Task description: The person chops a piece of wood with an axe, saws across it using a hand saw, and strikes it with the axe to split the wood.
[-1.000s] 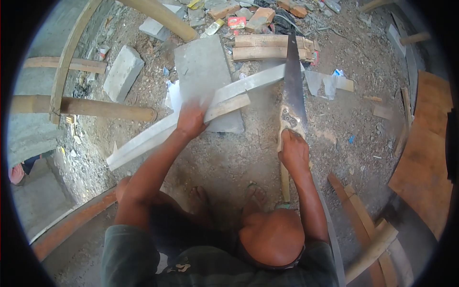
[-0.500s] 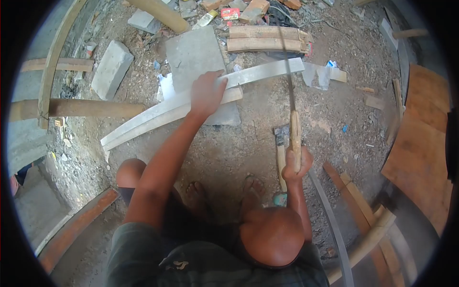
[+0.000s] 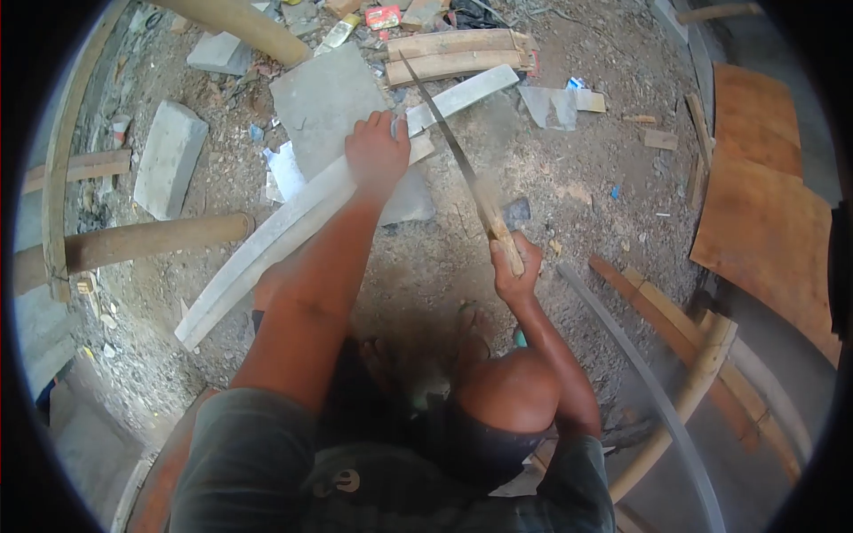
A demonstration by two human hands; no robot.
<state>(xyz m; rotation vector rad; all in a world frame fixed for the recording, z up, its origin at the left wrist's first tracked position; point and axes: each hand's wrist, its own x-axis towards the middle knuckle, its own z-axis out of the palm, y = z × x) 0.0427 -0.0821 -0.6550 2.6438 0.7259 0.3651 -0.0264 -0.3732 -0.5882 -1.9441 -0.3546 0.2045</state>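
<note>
Where the long, whitish, narrow batten juts past the grey concrete slab's right edge, left hand clasps it; right hand grips the wooden-handled steel handsaw. Batten likely stiff, light; best held over slab.

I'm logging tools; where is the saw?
In the head view, the saw is mostly right of centre, in the right hand, crossing over the pale board.

A pale concrete block is lying on dusty ground to the left, and a round pole is extending beside it. Curved wooden pieces are resting near a red packet. At right I am noting a brown sheet; a slim grey strip is crossing in front of a thick pale pole.
</note>
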